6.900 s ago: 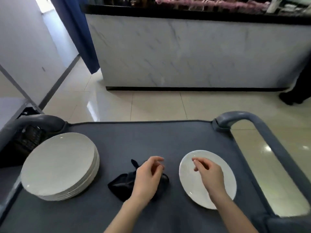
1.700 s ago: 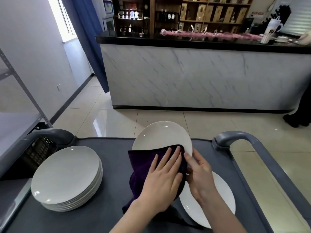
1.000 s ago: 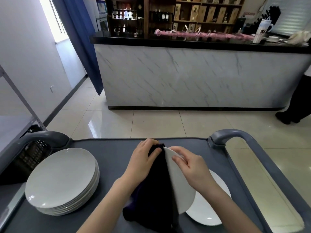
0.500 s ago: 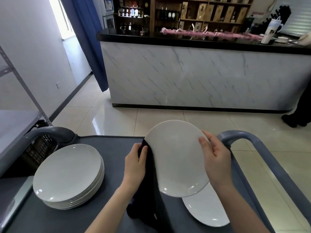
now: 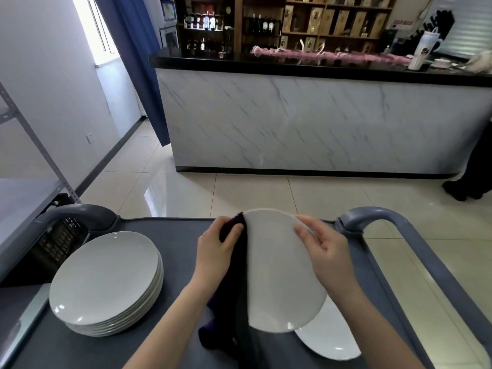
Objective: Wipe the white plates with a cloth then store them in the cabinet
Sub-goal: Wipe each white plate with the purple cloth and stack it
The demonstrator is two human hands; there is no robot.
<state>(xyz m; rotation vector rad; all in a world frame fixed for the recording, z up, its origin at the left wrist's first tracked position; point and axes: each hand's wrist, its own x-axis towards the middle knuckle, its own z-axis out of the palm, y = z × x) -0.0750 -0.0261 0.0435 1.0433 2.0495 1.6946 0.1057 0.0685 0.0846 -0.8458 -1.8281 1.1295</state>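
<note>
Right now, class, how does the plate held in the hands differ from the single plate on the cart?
The held plate is raised and tilted; the single plate lies flat on the cart. The right hand and the left hand, with a dark cloth, grip the held plate; no hand touches the single plate. Both are white, round.

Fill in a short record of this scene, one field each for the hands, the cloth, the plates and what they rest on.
held plate: white, tilted, lifted above the cart
left hand: grips the cloth at the held plate's left edge
right hand: holds the held plate's right rim
cloth: dark purple, hangs down towards the cart
stack of plates: on the cart's left side
single plate: flat on the cart, partly under the held plate
</note>
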